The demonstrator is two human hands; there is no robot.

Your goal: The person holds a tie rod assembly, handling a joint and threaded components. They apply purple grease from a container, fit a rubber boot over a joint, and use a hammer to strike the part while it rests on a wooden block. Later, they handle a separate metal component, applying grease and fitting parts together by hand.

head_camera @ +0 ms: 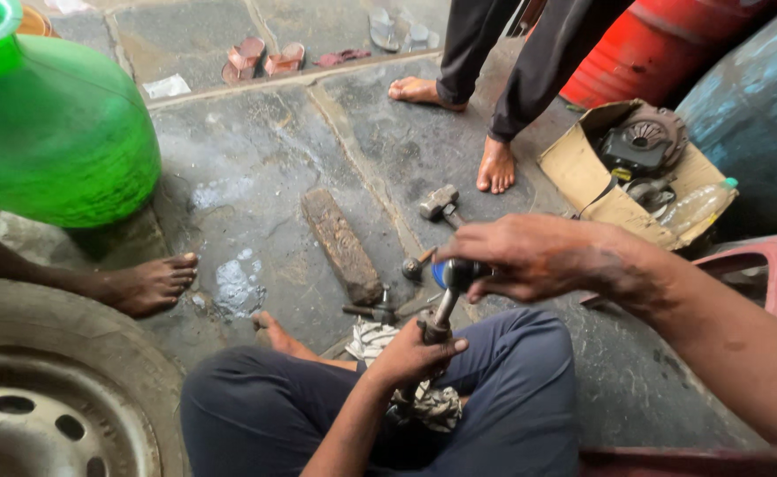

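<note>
My left hand (417,352) is closed around the lower part of a metal rod joint (444,309), held upright over my crossed legs with a patterned rag (424,402) under it. My right hand (516,256) grips the top of the part, where a dark knob with a blue cap (452,272) shows between my fingers. A hammer (440,205) lies on the stone floor just beyond my right hand. A smaller hammer-like tool (415,263) rests beside the blue cap.
A worn wooden block (342,245) lies on the floor ahead. A green plastic jug (49,124) stands at the left above a tyre and wheel (49,389). A cardboard box of clutch parts (640,163) and a plastic bottle sit right. Another person's bare feet (459,124) stand behind.
</note>
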